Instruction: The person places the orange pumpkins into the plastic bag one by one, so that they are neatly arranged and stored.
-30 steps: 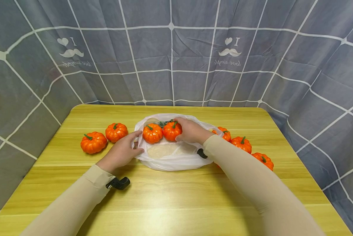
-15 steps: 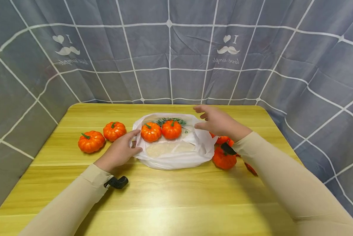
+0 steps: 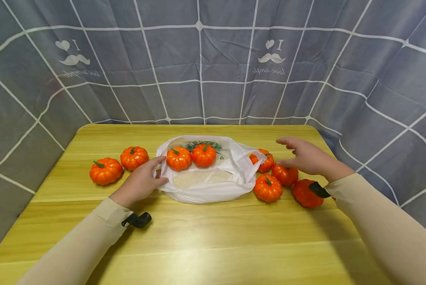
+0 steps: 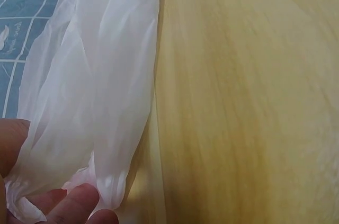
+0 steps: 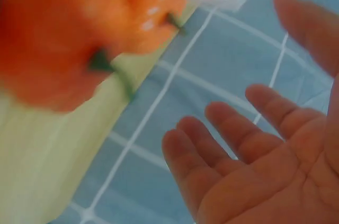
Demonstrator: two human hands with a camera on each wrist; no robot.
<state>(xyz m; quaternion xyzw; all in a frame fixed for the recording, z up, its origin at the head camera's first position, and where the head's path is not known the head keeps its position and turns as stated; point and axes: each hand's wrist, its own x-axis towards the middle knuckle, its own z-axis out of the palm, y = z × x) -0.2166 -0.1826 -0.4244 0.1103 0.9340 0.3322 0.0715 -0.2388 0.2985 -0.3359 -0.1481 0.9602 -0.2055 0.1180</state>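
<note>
A white plastic bag (image 3: 207, 194) lies with its mouth spread, a green leaf print inside. Two small orange pumpkins, a left one (image 3: 178, 159) and a right one (image 3: 203, 155), rest in it. My left hand (image 3: 141, 182) pinches the bag's left rim; in the left wrist view the plastic (image 4: 100, 75) runs between thumb and fingers. My right hand (image 3: 307, 158) hovers with spread fingers over several pumpkins right of the bag, among them a front one (image 3: 267, 188) and one by the wrist (image 3: 306, 194). In the right wrist view its palm (image 5: 265, 181) holds nothing.
Two more pumpkins, one nearer (image 3: 106, 171) and one farther (image 3: 134, 158), sit left of the bag beside my left hand. All stands on a wooden table (image 3: 205, 245). A grey gridded curtain (image 3: 170, 59) hangs behind and along both sides.
My right hand has let go of the right pumpkin in the bag and moved right, out over the pumpkins there. The left hand keeps its hold on the rim.
</note>
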